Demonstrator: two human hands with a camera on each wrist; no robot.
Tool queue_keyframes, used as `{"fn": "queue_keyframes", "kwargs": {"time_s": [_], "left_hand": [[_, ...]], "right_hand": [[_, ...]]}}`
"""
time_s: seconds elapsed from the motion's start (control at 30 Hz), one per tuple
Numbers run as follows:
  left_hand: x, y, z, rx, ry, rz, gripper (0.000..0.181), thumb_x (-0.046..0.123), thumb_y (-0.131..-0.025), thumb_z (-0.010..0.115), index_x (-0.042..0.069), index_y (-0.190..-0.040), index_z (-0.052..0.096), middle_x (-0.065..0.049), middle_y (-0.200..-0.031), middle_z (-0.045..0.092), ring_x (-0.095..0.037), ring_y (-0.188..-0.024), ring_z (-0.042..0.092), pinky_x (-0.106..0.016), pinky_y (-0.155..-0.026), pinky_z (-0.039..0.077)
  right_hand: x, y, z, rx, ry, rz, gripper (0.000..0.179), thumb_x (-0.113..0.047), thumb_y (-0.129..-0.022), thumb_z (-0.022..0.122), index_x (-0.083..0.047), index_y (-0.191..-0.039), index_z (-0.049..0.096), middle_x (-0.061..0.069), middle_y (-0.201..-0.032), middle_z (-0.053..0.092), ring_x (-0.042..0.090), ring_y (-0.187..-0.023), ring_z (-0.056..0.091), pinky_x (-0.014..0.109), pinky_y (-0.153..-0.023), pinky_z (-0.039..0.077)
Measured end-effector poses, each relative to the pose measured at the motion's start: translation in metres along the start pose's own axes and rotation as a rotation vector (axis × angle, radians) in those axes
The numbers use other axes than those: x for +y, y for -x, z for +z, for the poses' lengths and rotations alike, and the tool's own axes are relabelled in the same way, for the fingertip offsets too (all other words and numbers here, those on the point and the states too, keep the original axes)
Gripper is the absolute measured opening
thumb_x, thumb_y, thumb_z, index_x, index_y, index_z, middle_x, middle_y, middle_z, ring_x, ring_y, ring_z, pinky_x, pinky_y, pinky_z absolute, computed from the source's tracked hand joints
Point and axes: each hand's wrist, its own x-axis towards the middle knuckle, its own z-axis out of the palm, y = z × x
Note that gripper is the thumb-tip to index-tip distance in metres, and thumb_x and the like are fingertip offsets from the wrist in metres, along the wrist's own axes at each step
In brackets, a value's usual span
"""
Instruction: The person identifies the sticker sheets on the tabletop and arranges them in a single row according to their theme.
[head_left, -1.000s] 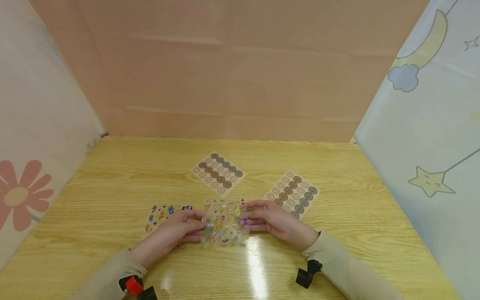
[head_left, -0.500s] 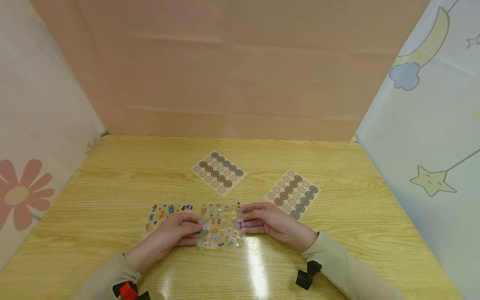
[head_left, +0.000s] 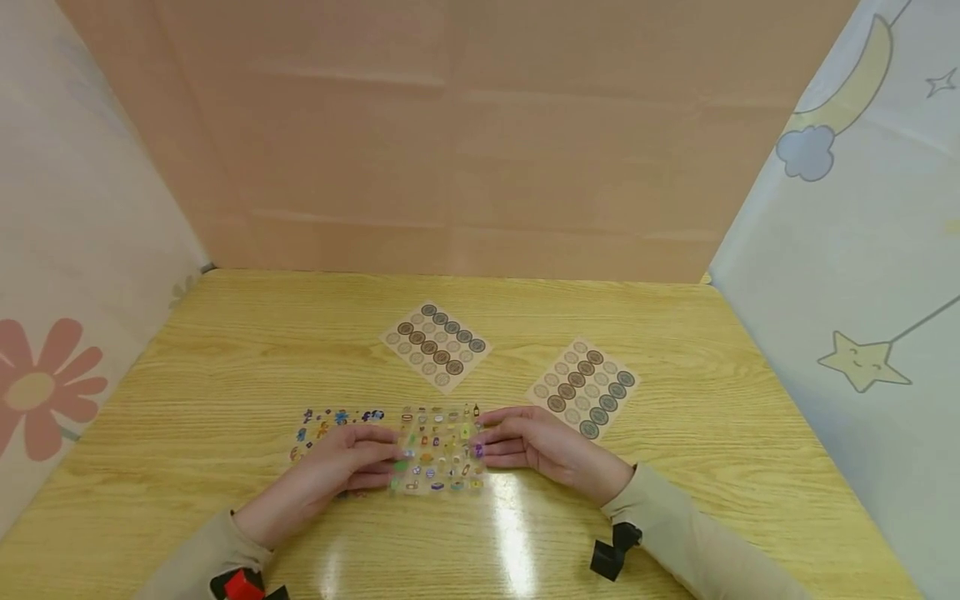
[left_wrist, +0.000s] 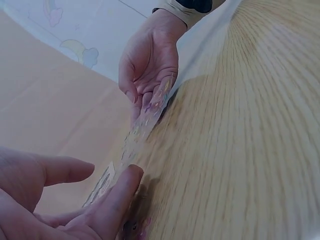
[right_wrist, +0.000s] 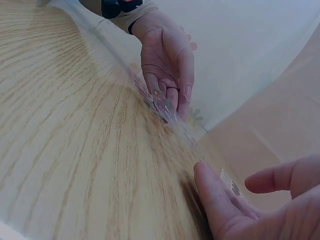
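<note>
At the frame's lower centre, a clear sticker sheet [head_left: 438, 450] spans the left hand [head_left: 341, 462] and right hand [head_left: 547, 446], outstretched fingers touching 2 opposite edges, thumbs apart. Contact with the table [head_left: 187, 375] is hard to judge. A blue-flecked sheet [head_left: 324, 422] lies by the left hand, 1 tan sheet [head_left: 437, 346] above.

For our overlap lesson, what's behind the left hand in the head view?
A sticker sheet with blue and orange designs, on the wooden table; the part the left hand covers cannot be seen.
</note>
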Motion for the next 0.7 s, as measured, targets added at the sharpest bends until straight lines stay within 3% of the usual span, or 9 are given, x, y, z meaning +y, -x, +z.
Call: {"fn": "queue_keyframes", "kwargs": {"time_s": [0.37, 0.7], "left_hand": [[0.003, 0.005, -0.003, 0.009, 0.043, -0.011, 0.048, 0.024, -0.098, 0.054, -0.014, -0.127, 0.048, -0.016, -0.105, 0.066, -0.029, -0.093, 0.067, -0.039, -0.083, 0.055], [0.008, 0.011, -0.005, -0.032, 0.094, 0.001, 0.056, 0.032, -0.101, 0.046, -0.017, -0.128, 0.043, -0.02, -0.108, 0.065, -0.03, -0.094, 0.067, -0.041, -0.084, 0.055]], "right_hand": [[-0.002, -0.001, 0.0, -0.017, 0.014, 0.001, 0.043, -0.009, -0.097, 0.042, 0.014, -0.133, 0.042, 0.029, -0.118, 0.06, 0.034, -0.103, 0.063, 0.044, -0.093, 0.049], [-0.007, 0.003, 0.002, -0.005, 0.085, -0.001, 0.045, -0.012, -0.096, 0.043, 0.016, -0.132, 0.043, 0.029, -0.118, 0.059, 0.035, -0.104, 0.062, 0.044, -0.092, 0.05]]}}
